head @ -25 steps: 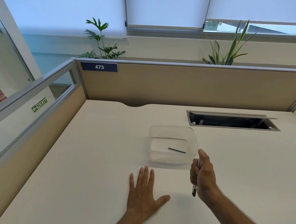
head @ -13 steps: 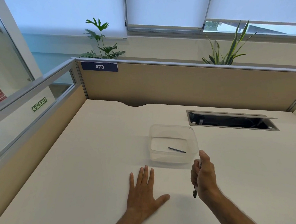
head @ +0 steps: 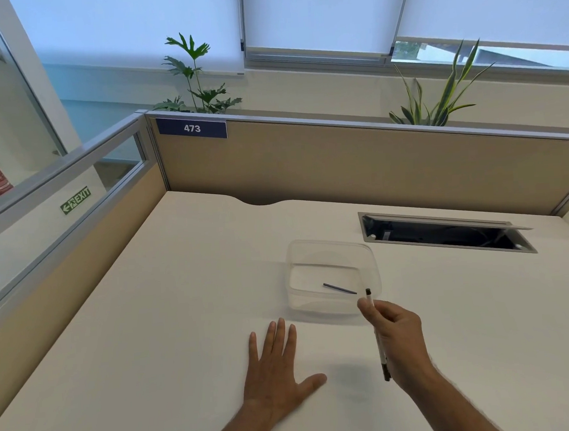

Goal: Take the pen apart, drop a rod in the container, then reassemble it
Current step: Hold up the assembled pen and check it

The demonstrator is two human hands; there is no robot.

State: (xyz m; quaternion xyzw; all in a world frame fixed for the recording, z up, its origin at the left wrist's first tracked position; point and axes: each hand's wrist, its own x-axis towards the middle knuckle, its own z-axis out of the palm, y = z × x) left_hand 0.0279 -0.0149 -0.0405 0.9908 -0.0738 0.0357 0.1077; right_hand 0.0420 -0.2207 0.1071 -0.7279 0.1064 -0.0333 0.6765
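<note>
**A:** Holding the pen (head: 378, 339) up off the desk (head: 169, 322), the right hand (head: 397, 336) is pinching the slim barrel between thumb and curled fingers — one dark end is poking up past the fingertips toward the container (head: 333, 275), the other dark end is hanging down below the palm.

**B:** And the left hand (head: 275, 365) is lying flat on the desk, fingers straight and spread, gripping nothing at all.

**A:** The clear container is sitting just beyond both hands, toward the far side, and a thin dark rod (head: 340, 288) is lying on its floor. So I'm reading the drop as done, with the pen looking whole again or close to it — though I can't tell whether every joint is seated.

**B:** How is that pen going to handle?

**A:** Light and stiff, I'd judge — a narrow smooth tube that is likely to roll in the fingers. Any twisting or pressing is calling for a hold on the middle of the barrel with one hand and on the end piece with the other.

**B:** And the rod?

**A:** Looking very thin, probably brittle. It's best pinched mid-length, gently, if it's touched at all.

**B:** The container is looking light too, easy to nudge.
</note>
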